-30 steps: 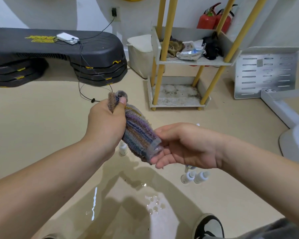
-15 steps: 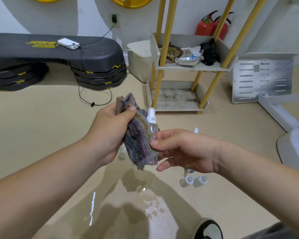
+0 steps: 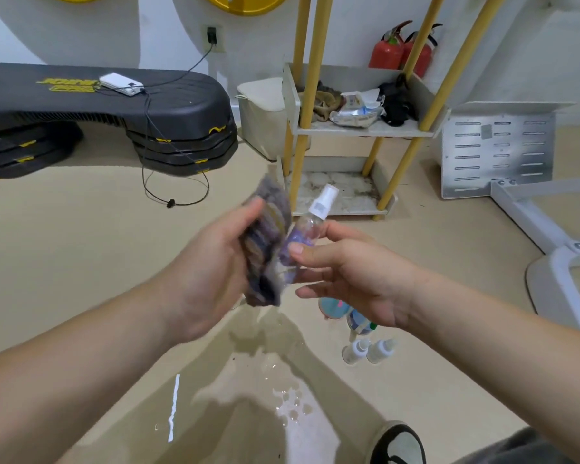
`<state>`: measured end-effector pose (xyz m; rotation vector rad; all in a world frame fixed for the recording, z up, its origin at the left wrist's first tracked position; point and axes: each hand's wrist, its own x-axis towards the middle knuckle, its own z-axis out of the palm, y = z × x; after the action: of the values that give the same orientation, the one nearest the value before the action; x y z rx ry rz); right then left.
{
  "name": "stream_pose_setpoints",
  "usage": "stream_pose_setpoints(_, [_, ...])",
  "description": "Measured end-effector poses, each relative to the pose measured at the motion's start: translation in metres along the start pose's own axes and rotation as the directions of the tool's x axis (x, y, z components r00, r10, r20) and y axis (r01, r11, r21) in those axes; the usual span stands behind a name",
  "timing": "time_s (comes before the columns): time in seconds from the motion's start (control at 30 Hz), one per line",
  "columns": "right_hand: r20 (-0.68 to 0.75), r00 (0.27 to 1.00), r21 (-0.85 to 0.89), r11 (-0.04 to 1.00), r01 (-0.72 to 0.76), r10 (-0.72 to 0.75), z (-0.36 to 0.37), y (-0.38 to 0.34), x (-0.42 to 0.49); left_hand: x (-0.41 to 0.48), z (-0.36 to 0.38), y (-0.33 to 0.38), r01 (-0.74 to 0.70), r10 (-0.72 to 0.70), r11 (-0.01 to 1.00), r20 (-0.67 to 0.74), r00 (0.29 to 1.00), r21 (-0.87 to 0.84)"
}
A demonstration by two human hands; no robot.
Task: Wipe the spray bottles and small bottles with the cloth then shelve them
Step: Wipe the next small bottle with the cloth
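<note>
Nearest, a shoe (image 3: 397,443) stands at the right edge of a wet patch (image 3: 282,396) on the floor. Two small bottles (image 3: 355,351) sit just right of the patch, below the right wrist. Above them, the left hand (image 3: 208,272) grips the bunched cloth (image 3: 265,249). The right hand (image 3: 359,272) pinches the clear spray bottle (image 3: 310,222), base against the cloth, nozzle tilted away. Open floor extends left. Farther, the yellow-post shelf rack (image 3: 349,130) stands ahead. A white metal frame (image 3: 549,229) bounds the right, a black step platform (image 3: 114,105) the far left.

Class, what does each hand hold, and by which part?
The left hand grips the bunched cloth round its middle; the right hand pinches the clear spray bottle by its lower body.
</note>
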<state>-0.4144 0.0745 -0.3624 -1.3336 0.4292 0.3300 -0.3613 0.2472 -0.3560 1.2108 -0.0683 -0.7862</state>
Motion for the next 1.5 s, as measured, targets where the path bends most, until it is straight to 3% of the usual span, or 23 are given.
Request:
stream_pose_setpoints(0.1, [0.028,0.999,0.043,0.998,0.041,-0.042,0.008,-0.003,-0.005,0.000,0.005,-0.016,0.084,-0.084,0.996,0.121,0.989,0.005])
stream_pose_setpoints(0.23, [-0.065,0.994,0.133,0.987,0.095,-0.087,0.003,-0.006,-0.003,0.004,0.002,-0.024,0.115,-0.114,0.993,0.096,0.989,-0.002])
stream_pose_setpoints(0.33, [-0.090,0.986,0.008,0.990,0.143,-0.142,0.005,-0.002,-0.001,0.007,0.004,-0.033,0.123,-0.123,0.992,0.027,0.992,-0.019])
stream_pose_setpoints(0.47, [-0.133,0.971,-0.403,0.906,0.130,-0.198,-0.001,-0.004,-0.004,0.008,-0.001,-0.034,0.213,-0.218,0.974,-0.072,0.973,-0.077])
stream_pose_setpoints(0.63, [-0.109,0.965,-0.418,0.892,0.174,-0.239,-0.011,-0.010,-0.015,0.009,-0.008,-0.031,0.227,-0.246,0.960,-0.110,0.963,-0.165])
stream_pose_setpoints(0.73, [-0.102,0.942,-0.391,0.883,0.259,-0.321,-0.013,-0.010,-0.024,0.006,-0.009,-0.040,0.240,-0.258,0.963,-0.149,0.955,-0.126])
stream_pose_setpoints(0.97, [-0.078,0.915,-0.669,0.701,0.246,-0.396,0.004,0.003,-0.039,-0.015,-0.010,-0.056,0.190,-0.154,0.972,-0.241,0.958,0.137])
stream_pose_setpoints(1.03, [-0.083,0.894,-0.721,0.645,0.251,-0.440,0.014,0.009,-0.040,-0.017,-0.015,-0.059,0.157,-0.080,0.953,-0.284,0.956,0.260])
stream_pose_setpoints(1.1, [-0.115,0.880,-0.709,0.658,0.252,-0.461,0.022,0.016,-0.041,-0.020,-0.019,-0.061,0.121,0.016,0.911,-0.328,0.945,0.393])
stream_pose_setpoints(1.2, [-0.192,0.889,-0.648,0.734,0.203,-0.415,0.019,0.029,-0.039,-0.024,-0.029,-0.062,0.116,0.048,0.904,-0.368,0.928,0.411])
stream_pose_setpoints(1.33, [-0.285,0.917,-0.640,0.768,0.034,-0.278,0.002,0.046,-0.023,-0.024,-0.047,-0.068,0.156,0.019,0.891,-0.378,0.926,0.426])
stream_pose_setpoints(1.5, [-0.361,0.927,-0.648,0.743,-0.169,-0.104,-0.020,0.075,0.027,-0.002,-0.066,-0.076,0.266,-0.076,0.852,-0.395,0.916,0.451])
